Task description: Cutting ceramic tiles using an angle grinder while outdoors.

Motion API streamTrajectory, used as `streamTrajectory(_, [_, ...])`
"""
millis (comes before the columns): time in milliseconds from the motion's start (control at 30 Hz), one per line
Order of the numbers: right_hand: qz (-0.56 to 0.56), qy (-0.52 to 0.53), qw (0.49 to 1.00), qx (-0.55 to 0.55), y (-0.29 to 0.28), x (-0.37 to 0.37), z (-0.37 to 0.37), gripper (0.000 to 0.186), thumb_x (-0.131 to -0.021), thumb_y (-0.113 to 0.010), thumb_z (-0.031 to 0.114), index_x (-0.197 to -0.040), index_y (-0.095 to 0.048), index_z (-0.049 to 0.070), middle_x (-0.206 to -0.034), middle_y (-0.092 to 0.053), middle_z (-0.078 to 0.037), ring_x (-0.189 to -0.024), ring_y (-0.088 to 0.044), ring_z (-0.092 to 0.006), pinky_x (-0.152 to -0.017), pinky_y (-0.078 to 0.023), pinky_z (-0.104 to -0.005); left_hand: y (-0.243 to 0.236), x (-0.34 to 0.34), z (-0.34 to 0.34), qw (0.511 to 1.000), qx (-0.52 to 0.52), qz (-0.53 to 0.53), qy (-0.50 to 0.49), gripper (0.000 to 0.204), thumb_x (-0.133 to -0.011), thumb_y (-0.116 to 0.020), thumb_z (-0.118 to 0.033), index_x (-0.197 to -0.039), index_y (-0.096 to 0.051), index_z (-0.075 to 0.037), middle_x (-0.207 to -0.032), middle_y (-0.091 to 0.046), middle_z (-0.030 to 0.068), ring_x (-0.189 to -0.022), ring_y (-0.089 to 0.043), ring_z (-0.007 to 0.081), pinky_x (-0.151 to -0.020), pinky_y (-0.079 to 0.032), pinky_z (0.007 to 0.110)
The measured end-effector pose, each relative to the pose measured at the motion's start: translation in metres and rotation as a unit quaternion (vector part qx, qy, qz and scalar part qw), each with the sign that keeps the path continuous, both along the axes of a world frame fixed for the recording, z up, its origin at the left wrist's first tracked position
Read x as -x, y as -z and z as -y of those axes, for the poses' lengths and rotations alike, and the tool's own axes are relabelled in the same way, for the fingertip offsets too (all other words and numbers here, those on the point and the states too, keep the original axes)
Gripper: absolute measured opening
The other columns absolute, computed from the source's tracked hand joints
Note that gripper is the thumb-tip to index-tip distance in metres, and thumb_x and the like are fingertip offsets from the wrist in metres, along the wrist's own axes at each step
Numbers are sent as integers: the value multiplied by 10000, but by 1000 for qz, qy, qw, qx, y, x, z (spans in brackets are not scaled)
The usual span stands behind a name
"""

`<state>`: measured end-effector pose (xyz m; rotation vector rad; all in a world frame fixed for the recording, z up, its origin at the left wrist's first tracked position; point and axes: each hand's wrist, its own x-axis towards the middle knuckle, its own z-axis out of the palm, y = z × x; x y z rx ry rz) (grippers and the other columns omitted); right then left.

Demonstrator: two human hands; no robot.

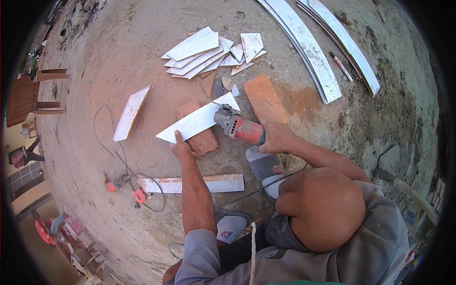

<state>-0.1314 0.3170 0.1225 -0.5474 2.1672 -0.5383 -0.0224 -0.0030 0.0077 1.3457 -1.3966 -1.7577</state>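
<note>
A white tile strip with a slanted end rests across a reddish brick. My left hand grips its near edge, thumb on top and the other fingers mostly hidden beneath. In my right hand is a red and grey angle grinder, held by the rear of its body. The grinder's head and disc lie over the far right end of the strip; whether the disc is spinning cannot be made out. Just beyond the grinder a second, orange brick lies flat on the ground.
Cut white tile pieces are heaped at the back. Long tile strips and a marker lie far right. At left are stacked tile pieces, a looping cable and a red power tool. Another strip lies near my feet.
</note>
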Motion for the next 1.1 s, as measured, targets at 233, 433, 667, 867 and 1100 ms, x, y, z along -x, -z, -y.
streamTrajectory(233, [-3,3,1000,16,8,4,8,625,-612,-751,281,-1109,-554,-42,-973,-668,-287,-947,-657,-439,-831,-529,-488,-8,3,-5,1000,13,5,-3,478,-956,-634,-193,-1296,-501,114,-1192,-621,170,-1056,-610,262,-925,-487,410])
streamTrajectory(433, [-4,7,1000,8,1,0,-2,611,-609,-742,285,-1102,-585,-41,-966,-670,-287,-945,-660,-432,-837,-531,-483,-11,4,-5,999,-2,39,-9,479,-960,-631,-196,-1298,-497,115,-1191,-622,170,-1055,-610,259,-920,-490,407])
streamTrajectory(667, [15,4,1000,-4,1,-1,-5,632,-607,-741,280,-1126,-590,-47,-952,-675,-284,-943,-665,-426,-835,-536,-472,-10,4,-5,1000,-7,13,-11,470,-960,-636,-187,-1288,-500,121,-1186,-621,176,-1058,-613,258,-918,-493,404])
streamTrajectory(867, [1,7,1000,3,4,2,1,639,-612,-747,283,-1135,-575,-40,-969,-674,-283,-950,-662,-430,-843,-531,-476,-6,3,-2,1000,11,9,-1,425,-962,-631,-205,-1266,-521,71,-1103,-622,123,-962,-632,234,-781,-533,373])
streamTrajectory(1100, [0,9,1000,16,4,2,-2,635,-614,-747,277,-1132,-572,-44,-966,-672,-282,-946,-661,-432,-843,-532,-474,-6,2,-1,1000,-7,29,-6,441,-964,-626,-204,-1274,-514,90,-1140,-621,145,-988,-631,249,-813,-525,382])
